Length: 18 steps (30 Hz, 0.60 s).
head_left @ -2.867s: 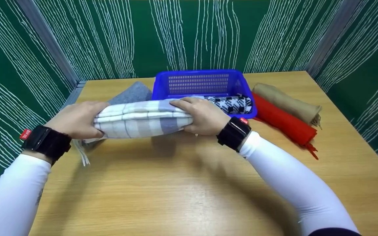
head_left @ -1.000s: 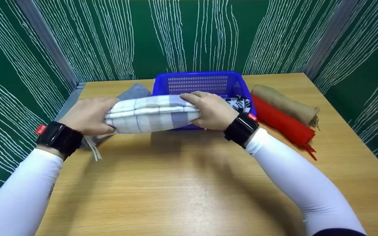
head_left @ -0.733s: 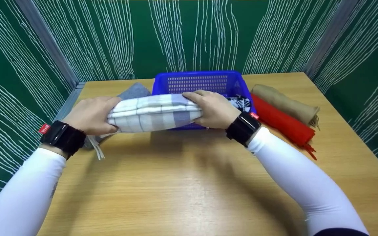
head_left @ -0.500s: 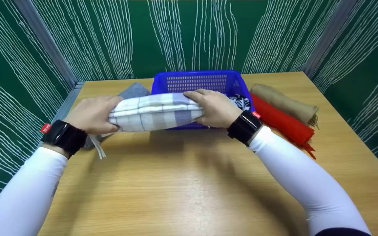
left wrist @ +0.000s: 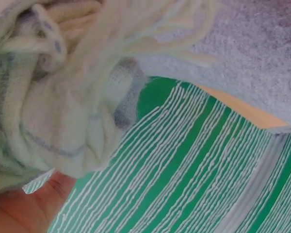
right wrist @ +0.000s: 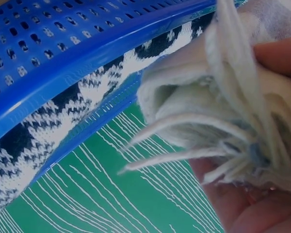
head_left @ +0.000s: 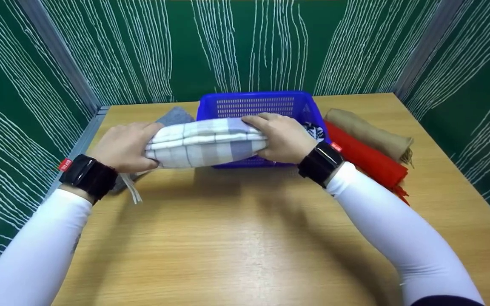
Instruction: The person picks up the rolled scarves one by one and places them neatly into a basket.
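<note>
A rolled white, grey and beige plaid scarf (head_left: pixel 206 148) is held up lengthwise between both hands, in front of the basket's near side. My left hand (head_left: pixel 126 146) grips its left end, thumb below; a fringe hangs under that hand. The right end is gripped by my right hand (head_left: pixel 285 138), with fingers over the top. Behind it stands a blue plastic basket (head_left: pixel 255 94). A black-and-white patterned knit scarf (head_left: pixel 314 131) lies in the basket, mostly hidden by the right hand. In the right wrist view, loose tassels (right wrist: pixel 233 121) stick out from the roll's end.
Right of the basket, a red rolled scarf (head_left: pixel 364 153) and a tan rolled scarf (head_left: pixel 370 134) lie side by side on the wooden table (head_left: pixel 245 238). A grey felt-like cloth (head_left: pixel 177 117) lies left of the basket, partly behind the left hand. Green walls with white lines surround the table.
Both hands have carried the plaid scarf to the right and slightly up in the head view, so it covers more of the basket and the patterned scarf. The grip stays the same.
</note>
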Tool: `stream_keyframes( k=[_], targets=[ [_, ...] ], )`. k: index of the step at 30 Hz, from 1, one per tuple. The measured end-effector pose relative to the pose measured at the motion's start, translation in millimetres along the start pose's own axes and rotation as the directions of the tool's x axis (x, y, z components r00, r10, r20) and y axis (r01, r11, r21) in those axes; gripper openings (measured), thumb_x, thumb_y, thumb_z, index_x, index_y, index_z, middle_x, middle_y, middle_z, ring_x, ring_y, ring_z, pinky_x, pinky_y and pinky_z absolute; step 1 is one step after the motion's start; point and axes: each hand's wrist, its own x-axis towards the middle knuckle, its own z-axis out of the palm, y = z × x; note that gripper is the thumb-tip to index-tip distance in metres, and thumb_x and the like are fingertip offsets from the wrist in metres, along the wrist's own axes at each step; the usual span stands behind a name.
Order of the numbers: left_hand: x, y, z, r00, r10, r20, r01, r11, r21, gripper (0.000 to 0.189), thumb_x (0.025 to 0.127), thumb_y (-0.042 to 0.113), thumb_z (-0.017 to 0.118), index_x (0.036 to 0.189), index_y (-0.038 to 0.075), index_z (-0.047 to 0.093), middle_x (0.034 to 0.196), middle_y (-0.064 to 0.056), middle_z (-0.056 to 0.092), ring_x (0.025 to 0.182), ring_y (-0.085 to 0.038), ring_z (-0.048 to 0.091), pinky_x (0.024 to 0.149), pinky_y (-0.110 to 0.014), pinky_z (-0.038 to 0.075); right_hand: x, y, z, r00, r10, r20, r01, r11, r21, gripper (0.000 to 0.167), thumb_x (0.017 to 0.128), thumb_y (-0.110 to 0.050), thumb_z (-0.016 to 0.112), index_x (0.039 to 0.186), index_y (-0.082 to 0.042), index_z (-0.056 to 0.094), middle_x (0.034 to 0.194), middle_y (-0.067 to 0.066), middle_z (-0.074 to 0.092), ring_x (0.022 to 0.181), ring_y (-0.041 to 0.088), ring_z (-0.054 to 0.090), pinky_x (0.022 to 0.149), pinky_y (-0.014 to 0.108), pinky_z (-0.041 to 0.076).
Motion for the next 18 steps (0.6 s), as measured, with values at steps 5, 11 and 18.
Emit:
stream_keyframes(
  k=[5,11,18],
  targets=[
    [2.7,1.8,0.6,1.0,-0.008,-0.003,0.008,1.0,0.002,0.069,0.076,0.029,0.089,0.138,0.012,0.064,0.121,-0.01,0.073,0.108,-0.033,0.068,0.096,-0.058,0.059,-0.7,2.0,-1.7,1.0,0.007,0.002,-0.007,1.0,-0.001,0.084,0.081,-0.015,0.09,0.157,-0.011,0.056,0.145,0.021,0.068,0.133,0.043,0.066,0.113,0.06,0.054],
    [7.8,3.4,0.7,1.0,0.013,-0.013,-0.013,1.0,-0.001,0.063,0.075,0.027,0.089,0.132,0.012,0.065,0.117,-0.009,0.073,0.105,-0.032,0.068,0.094,-0.058,0.059,-1.6,5.4,-1.9,1.0,0.003,-0.012,-0.004,1.0,-0.023,0.083,0.08,-0.015,0.09,0.156,-0.011,0.057,0.143,0.021,0.069,0.13,0.043,0.068,0.11,0.061,0.056],
    [10.3,4.7,1.1,1.0,0.025,-0.019,-0.025,1.0,-0.001,0.065,0.075,0.027,0.088,0.133,0.011,0.065,0.116,-0.01,0.073,0.104,-0.032,0.068,0.093,-0.057,0.059,-2.8,7.6,-2.0,1.0,0.011,-0.016,-0.012,0.999,-0.031,0.082,0.08,-0.015,0.09,0.156,-0.012,0.058,0.143,0.021,0.07,0.13,0.043,0.068,0.109,0.061,0.056]
  ],
)
